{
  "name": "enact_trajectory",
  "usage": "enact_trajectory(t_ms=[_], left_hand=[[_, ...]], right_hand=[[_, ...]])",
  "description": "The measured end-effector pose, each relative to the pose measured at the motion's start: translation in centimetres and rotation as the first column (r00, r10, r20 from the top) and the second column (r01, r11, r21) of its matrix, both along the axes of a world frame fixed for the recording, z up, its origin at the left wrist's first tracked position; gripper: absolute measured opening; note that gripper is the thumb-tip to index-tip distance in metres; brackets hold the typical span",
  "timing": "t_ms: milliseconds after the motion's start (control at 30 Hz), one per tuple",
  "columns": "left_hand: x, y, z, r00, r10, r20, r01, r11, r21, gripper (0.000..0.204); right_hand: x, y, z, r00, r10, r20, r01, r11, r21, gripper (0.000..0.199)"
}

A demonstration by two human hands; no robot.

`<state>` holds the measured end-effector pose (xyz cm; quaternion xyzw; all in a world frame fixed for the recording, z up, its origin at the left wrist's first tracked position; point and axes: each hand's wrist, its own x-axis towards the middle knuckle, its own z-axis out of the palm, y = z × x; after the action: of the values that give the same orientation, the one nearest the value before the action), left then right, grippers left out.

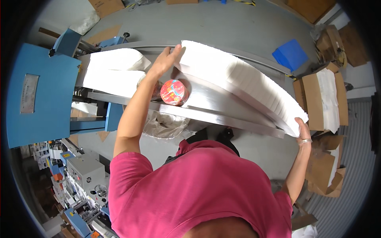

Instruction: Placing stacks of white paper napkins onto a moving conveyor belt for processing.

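Note:
A long, curving row of white folded paper sheets (242,77), packed on edge, runs along the far side of a metal trough (210,113). My left hand (165,62) presses against its left end, fingers at the upper corner. At the far right end, my right hand (303,129) grips the last sheets, with a pale bracelet on its wrist. Between them the row bows slightly. Below my left hand, a round tub with a red patterned top (174,92) sits in the trough. More white paper (115,81) lies to the left, partly behind my left forearm.
A blue machine (43,99) stands at the trough's left end. Open cardboard boxes (311,101) with white paper stand at the right, near a blue sheet (290,54) on the floor. A grey machine (85,170) is at lower left. A pale bag (164,125) hangs below the trough.

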<state>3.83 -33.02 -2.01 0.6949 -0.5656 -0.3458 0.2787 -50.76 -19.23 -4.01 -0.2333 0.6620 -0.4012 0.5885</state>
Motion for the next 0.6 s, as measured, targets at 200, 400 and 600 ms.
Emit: enact_trajectory(t_ms=[200, 400, 600], left_hand=[[-3.9, 9.7, 2.2, 0.63, -0.05, 0.775, 0.141, 0.989, -0.051, 0.104], [-3.6, 11.6, 1.9, 0.602, -0.147, 0.785, 0.421, 0.894, -0.155, 0.077], [4.3, 4.4, 5.9, 0.639, -0.157, -0.753, -0.005, 0.978, -0.208, 0.05]], right_hand=[[-0.8, 0.2, -0.9, 0.999, -0.012, -0.046, 0.011, 1.0, -0.016, 0.058], [-0.8, 0.0, -1.1, 0.998, 0.024, -0.052, -0.027, 0.998, -0.055, 0.058], [-1.0, 0.4, -0.5, 0.998, 0.016, -0.06, -0.016, 1.0, 0.002, 0.058]])
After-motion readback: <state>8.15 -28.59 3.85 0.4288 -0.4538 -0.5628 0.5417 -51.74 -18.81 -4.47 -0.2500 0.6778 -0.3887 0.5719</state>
